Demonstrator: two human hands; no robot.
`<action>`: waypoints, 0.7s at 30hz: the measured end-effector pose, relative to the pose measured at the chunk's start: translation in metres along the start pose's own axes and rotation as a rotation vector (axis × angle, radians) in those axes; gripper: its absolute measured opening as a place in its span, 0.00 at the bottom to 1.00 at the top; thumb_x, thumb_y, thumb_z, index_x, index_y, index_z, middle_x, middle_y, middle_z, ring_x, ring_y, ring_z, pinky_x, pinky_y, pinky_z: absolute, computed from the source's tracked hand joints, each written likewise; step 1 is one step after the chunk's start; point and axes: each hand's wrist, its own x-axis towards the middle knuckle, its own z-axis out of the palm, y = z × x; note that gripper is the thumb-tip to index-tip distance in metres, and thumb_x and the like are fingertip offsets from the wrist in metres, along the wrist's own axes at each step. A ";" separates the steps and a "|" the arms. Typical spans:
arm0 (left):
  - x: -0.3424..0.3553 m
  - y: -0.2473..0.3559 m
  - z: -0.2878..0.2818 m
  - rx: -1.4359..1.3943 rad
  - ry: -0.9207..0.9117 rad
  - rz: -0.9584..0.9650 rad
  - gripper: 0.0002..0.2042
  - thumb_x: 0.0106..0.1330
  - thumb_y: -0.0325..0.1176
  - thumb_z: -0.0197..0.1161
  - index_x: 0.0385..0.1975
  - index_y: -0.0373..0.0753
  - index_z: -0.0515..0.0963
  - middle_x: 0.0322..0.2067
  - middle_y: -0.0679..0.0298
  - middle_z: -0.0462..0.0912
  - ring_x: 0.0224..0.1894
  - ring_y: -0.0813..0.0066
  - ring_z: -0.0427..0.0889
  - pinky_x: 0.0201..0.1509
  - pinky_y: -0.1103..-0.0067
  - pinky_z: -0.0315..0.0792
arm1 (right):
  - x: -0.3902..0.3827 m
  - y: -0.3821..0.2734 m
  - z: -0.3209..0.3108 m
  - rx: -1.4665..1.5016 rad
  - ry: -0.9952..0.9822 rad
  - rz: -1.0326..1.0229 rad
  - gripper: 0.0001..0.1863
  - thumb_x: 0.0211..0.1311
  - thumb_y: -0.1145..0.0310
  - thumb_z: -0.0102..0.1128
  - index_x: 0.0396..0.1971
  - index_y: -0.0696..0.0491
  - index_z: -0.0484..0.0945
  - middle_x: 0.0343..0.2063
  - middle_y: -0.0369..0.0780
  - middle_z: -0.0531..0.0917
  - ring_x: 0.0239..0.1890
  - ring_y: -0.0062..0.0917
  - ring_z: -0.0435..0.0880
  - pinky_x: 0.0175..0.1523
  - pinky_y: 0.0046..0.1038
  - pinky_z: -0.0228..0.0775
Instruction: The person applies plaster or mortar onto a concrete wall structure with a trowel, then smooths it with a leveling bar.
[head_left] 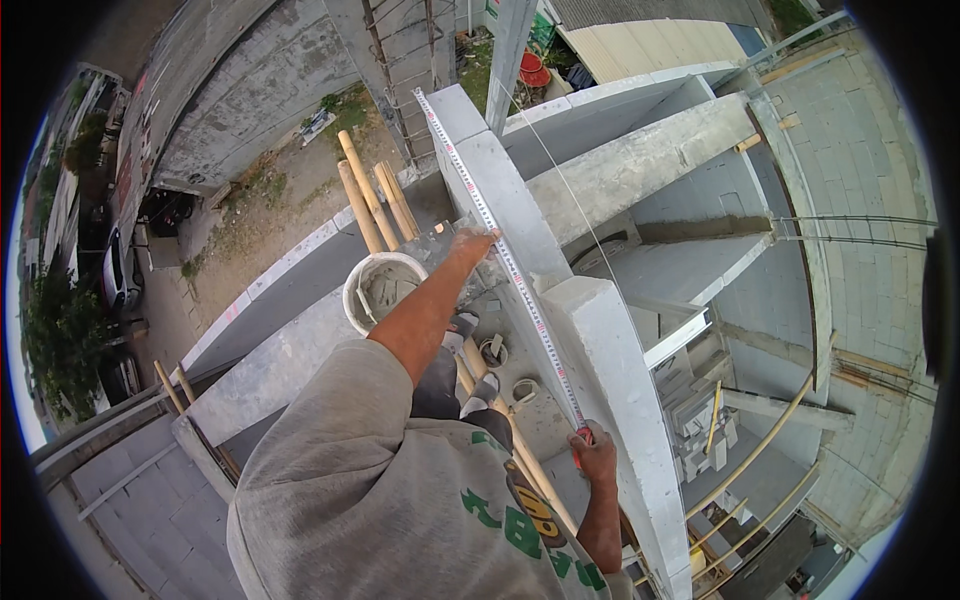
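Note:
A tape measure's white blade [468,181] is stretched along the pale block wall [517,210], from the wall's far end back toward me. My right hand [596,456] is closed around the red tape case near the blade's near end. My left hand [474,245] is closed at the blade about midway, fingers pressed against the block's edge; its fingertips are partly hidden. A white bucket [357,308] of grey mortar stands left of my left forearm.
Bamboo poles [362,205] rise behind the bucket, and more lie beneath my feet. Smaller buckets [524,391] sit lower down by my shoes. A thin string [567,183] runs along the wall. Concrete beams [640,165] and block rooms drop away on the right; open ground lies far left.

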 end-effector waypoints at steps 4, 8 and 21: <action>0.032 -0.016 -0.008 0.050 -0.021 -0.070 0.11 0.59 0.34 0.64 0.32 0.30 0.80 0.26 0.61 0.82 0.25 0.74 0.79 0.29 0.80 0.75 | 0.020 -0.002 0.031 0.021 -0.018 0.085 0.26 0.45 0.59 0.66 0.45 0.56 0.76 0.34 0.49 0.80 0.40 0.39 0.79 0.47 0.32 0.69; 0.043 -0.032 0.000 0.244 0.023 -0.179 0.11 0.57 0.35 0.66 0.30 0.31 0.80 0.26 0.60 0.82 0.25 0.74 0.80 0.29 0.80 0.74 | 0.030 0.006 0.039 0.053 -0.056 0.178 0.25 0.45 0.61 0.67 0.45 0.53 0.77 0.31 0.48 0.80 0.36 0.37 0.80 0.44 0.31 0.70; 0.059 -0.055 0.012 0.207 -0.094 -0.241 0.08 0.62 0.35 0.61 0.33 0.36 0.80 0.27 0.66 0.82 0.26 0.81 0.78 0.30 0.87 0.74 | 0.045 0.033 0.063 0.050 0.020 0.178 0.26 0.45 0.55 0.66 0.46 0.49 0.77 0.38 0.48 0.81 0.45 0.41 0.78 0.48 0.36 0.68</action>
